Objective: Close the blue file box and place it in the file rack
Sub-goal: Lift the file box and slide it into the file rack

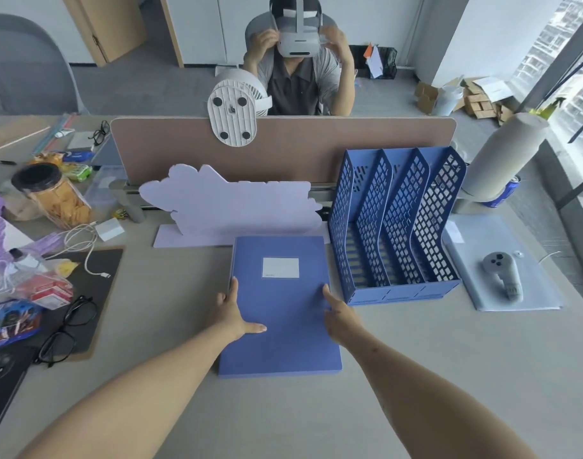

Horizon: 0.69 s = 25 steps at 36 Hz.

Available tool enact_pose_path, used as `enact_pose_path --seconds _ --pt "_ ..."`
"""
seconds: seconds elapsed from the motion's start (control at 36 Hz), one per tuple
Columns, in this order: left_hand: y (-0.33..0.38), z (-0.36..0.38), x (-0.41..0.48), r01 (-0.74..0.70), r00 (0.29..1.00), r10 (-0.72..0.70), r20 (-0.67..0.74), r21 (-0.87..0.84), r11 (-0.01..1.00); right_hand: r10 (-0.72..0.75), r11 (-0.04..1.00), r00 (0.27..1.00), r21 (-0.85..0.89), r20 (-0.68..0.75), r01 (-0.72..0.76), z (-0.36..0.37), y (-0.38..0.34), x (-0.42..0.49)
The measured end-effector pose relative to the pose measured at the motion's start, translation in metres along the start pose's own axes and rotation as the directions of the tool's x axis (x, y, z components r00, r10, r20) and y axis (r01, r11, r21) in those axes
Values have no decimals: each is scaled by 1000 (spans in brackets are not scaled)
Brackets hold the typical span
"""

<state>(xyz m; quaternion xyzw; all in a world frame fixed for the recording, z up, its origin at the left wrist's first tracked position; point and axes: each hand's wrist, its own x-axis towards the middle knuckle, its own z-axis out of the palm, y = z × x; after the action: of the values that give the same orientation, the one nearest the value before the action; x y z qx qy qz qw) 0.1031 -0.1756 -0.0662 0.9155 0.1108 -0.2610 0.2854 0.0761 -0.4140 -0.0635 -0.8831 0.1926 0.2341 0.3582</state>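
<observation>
In the head view, the blue file box (282,306) is seen lying flat and closed on the worktop (416,376), near the middle, with a white label (280,267) on its lid. It is flanked by both hands. The left hand (232,314) is laid against the box's left edge, with the thumb resting on the lid and the fingers stretched along the side; whether those fingers are curled under the box cannot be told. The right hand (338,314) is set at the right edge, its fingertips partly hidden by the box's rim, so the grip there appears loose and open rather than closed.

Just right of the box, towards the worktop's far edge, the blue file rack (396,226) is stood upright, its slots seen to be empty. A pale cut-out board (230,207) is propped behind the box against the divider panel (283,147). A grey controller (504,273) is laid on a light folder (482,260) near the right edge. Spectacles (68,329) and a snack jar (55,197) are found at the left, where the clutter is cut off by the frame. Beyond the divider, a seated person (300,67) is largely hidden.
</observation>
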Motion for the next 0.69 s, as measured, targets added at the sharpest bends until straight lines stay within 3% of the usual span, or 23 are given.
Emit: enact_pose_path --seconds 0.19,0.28,0.39,0.47,0.69 --pt "0 -3 3 2 999 -3 41 9 1000 10 991 1000 -133 -15 -12 1 1 -9" --pt "1 -8 3 -4 997 5 81 -15 1000 -2 999 1000 35 28 1 4 5 -9" --pt "-4 -8 -1 -23 997 31 65 -113 993 74 963 997 260 -18 -67 14 7 -12" --pt "-14 -6 -5 -30 998 40 46 -192 981 71 962 997 266 -31 -60 19 0 -19" --pt "-34 -9 -19 -125 992 110 -62 -405 906 -108 912 987 382 -121 147 11 -27 -31"
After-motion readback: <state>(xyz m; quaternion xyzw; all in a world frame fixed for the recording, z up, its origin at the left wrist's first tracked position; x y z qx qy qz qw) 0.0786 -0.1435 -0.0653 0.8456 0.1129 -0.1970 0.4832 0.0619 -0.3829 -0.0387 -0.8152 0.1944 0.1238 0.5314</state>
